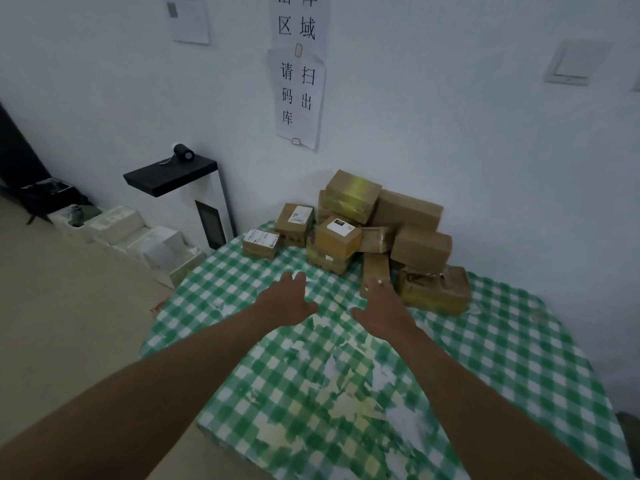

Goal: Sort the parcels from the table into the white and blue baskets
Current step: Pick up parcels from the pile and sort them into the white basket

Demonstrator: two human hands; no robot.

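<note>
Both arms stretch over the green checked table (519, 358) in mid-frame. The left hand (289, 301) and the right hand (382, 304) are spread flat with straight fingers, holding nothing. The brown parcels (374, 230) are piled just above them, at the table's far edge against the white wall (450, 116).
</note>
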